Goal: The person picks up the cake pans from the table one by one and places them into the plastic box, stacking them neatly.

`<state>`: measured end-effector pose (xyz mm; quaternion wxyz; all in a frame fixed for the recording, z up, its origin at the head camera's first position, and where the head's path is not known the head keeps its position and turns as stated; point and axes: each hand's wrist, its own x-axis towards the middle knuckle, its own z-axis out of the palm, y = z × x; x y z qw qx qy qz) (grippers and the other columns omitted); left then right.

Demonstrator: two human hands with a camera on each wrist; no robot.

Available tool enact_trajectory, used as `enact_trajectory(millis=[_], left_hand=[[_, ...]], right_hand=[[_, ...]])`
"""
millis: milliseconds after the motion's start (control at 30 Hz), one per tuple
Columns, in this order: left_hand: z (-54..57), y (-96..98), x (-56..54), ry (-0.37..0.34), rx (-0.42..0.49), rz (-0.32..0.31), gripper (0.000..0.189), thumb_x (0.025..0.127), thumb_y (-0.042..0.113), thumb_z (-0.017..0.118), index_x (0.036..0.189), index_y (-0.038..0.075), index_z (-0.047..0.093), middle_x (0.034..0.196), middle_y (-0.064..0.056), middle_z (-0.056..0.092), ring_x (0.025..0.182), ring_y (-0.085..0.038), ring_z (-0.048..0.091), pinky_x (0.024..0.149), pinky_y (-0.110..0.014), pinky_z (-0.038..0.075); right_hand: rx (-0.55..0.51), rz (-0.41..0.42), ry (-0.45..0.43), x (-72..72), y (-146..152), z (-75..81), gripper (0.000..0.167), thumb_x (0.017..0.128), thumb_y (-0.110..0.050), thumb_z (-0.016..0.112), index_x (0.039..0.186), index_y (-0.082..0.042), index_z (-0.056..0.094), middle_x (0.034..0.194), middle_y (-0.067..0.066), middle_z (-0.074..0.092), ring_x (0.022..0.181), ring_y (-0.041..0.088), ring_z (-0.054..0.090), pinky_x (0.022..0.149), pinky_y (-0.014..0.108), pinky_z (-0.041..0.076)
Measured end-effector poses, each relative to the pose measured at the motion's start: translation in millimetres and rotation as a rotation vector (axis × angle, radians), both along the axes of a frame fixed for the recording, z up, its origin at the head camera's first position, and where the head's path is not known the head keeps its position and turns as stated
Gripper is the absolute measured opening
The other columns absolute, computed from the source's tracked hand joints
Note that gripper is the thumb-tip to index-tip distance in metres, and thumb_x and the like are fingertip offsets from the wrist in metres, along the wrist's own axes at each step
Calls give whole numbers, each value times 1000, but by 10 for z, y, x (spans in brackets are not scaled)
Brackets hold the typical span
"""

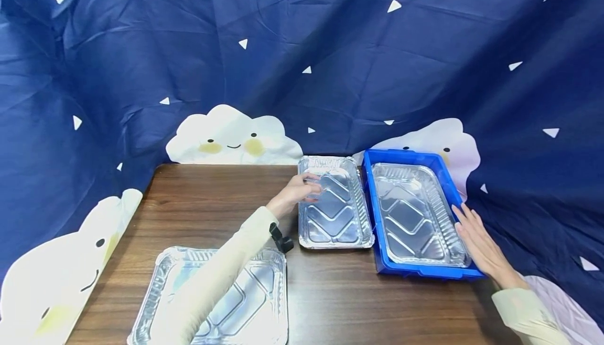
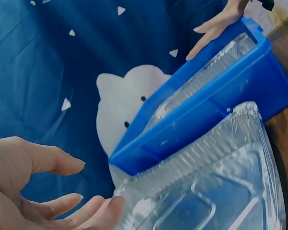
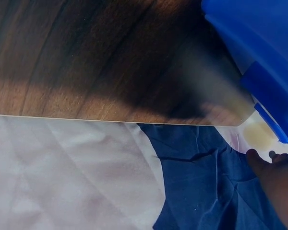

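Observation:
My left hand [image 1: 296,192] hovers at the left rim of the middle foil tray [image 1: 336,224], its fingers spread and loosely bent. In the left wrist view nothing lies between that thumb and the fingers [image 2: 62,206]. My right hand [image 1: 482,248] is at the right side of the blue bin [image 1: 436,271], fingers extended along its rim. Inside the bin lies another foil tray [image 1: 410,214], its bottom ridged. In the right wrist view only part of the right hand [image 3: 281,187] shows, below the bin's rim.
A third foil tray [image 1: 264,303] sits at the front left of the wooden table [image 1: 212,198], partly covered by the left sleeve [image 1: 212,282]. A dark blue curtain [image 1: 283,62] with clouds and white triangles hangs behind and around the table. The middle tray stands close beside the bin.

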<state>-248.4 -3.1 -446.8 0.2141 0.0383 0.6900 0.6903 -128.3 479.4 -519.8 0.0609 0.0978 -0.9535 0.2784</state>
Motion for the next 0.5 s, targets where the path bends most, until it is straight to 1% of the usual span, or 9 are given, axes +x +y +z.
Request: enact_trajectory(millis=[33,133,200,267,333,400,500], left_hand=[[-16,-27,-1,-2,-4,5,44,97,-6,58,139,-12,51,116,-26,66,91,-18,64,101,-49,58],[-75,-119,-8,-19,-8,30,45,96,-5,59,139,-13,51,110,-20,64,88,-16,63,104,-51,56],[-118,-179,-9,-29,-4,47,46,95,-5,59,139,-13,50,106,-16,63,88,-17,63,105,-51,55],[-156,-220,-9,-38,-6,63,46,95,-4,60,139,-13,49,102,-11,61,87,-16,63,103,-50,56],[-192,-250,-4,-39,-16,77,44,95,-5,60,137,-13,50,98,-9,60,85,-16,63,100,-48,59],[-223,-272,0,-44,-25,95,43,95,-6,60,136,-13,51,96,-9,62,82,-15,62,99,-49,59],[-280,-293,-19,-53,-33,115,40,95,-8,59,134,-12,53,93,-8,63,79,-13,62,101,-52,58]], right_hand=[[2,0,2,6,4,-1,56,116,-22,34,168,-4,21,174,26,7,157,53,-2,121,76,-4],[7,4,2,6,6,4,57,116,-22,34,168,-4,21,174,26,7,158,52,-2,121,76,-3],[7,3,-2,7,-1,10,57,116,-22,34,168,-5,21,174,25,6,158,52,-2,121,75,-3],[3,-2,-6,15,-2,10,57,116,-22,35,168,-5,20,174,24,6,158,52,-2,122,75,-3],[-1,-5,-8,18,-2,7,57,116,-22,35,169,-6,20,175,23,5,158,52,-2,122,74,-3],[-6,-5,-5,19,-4,6,57,116,-22,35,168,-6,20,175,24,6,158,52,-2,122,74,-3],[-7,0,-1,11,1,1,57,116,-21,35,168,-5,20,174,26,7,158,52,-2,123,73,-3]])
